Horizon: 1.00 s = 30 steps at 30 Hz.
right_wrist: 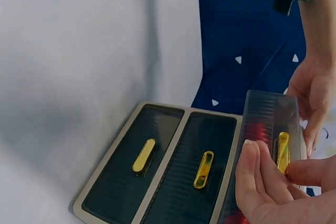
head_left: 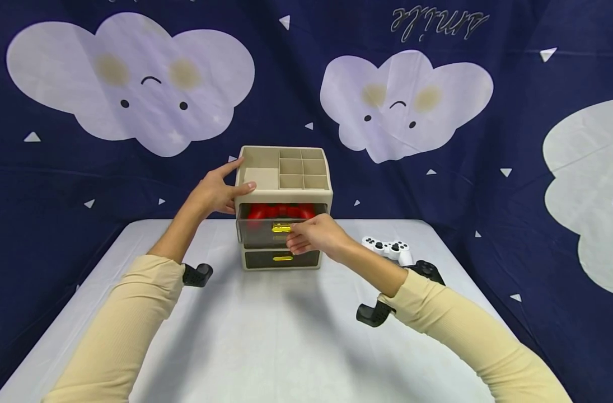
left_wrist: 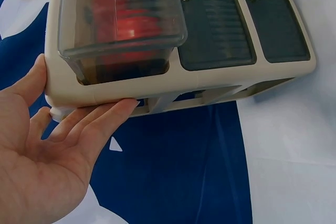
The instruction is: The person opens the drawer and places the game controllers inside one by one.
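A beige desktop drawer organizer (head_left: 286, 196) stands at the back of the table, with a divided tray on top and dark see-through drawers below. Its top drawer (head_left: 253, 236) is pulled partway out, and a glossy red object (head_left: 281, 211) lies inside. My right hand (head_left: 318, 234) pinches that drawer's gold handle (right_wrist: 284, 148) between thumb and fingers. Spread over the organizer's upper left corner, my left hand (head_left: 214, 191) presses its fairly straight fingers (left_wrist: 107, 124) against the side. The lower drawers (right_wrist: 194, 166) are closed, each with a gold handle.
To the right of the organizer lie a white game controller (head_left: 387, 247) and a black one (head_left: 427, 270), the latter partly behind my right forearm. A dark blue curtain (head_left: 286, 112) with clouds hangs directly behind the white table (head_left: 266, 336).
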Available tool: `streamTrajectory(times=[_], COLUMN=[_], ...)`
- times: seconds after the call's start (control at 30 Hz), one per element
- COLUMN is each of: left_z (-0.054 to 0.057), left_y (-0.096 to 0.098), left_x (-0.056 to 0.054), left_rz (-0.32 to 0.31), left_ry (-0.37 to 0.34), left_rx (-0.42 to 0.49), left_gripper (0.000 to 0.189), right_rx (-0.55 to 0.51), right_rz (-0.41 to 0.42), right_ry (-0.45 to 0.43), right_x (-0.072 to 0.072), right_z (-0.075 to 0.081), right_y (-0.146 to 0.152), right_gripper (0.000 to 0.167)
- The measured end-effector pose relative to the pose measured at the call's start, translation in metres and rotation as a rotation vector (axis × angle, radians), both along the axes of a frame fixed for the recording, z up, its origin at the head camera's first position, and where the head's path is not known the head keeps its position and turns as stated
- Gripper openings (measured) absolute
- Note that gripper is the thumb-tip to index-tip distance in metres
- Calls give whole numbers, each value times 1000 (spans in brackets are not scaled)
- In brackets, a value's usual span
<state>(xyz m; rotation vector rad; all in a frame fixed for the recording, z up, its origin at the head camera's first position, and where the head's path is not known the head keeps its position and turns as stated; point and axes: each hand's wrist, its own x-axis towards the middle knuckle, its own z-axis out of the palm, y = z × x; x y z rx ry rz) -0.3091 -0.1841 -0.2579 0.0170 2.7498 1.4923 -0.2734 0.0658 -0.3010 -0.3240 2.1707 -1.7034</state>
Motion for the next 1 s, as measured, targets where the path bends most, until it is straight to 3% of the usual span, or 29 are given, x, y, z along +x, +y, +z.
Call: streamTrajectory(times=[1.0], left_z=[0], left_y=[3], left_x=[4], left_rz=[-14], left_ry=[7], left_rx=[-30], left_gripper=[83], right_rx=[15], right_rz=[-78], right_ry=[74], right_x=[-31], right_z=[-5], right_y=[-8], right_gripper=[32])
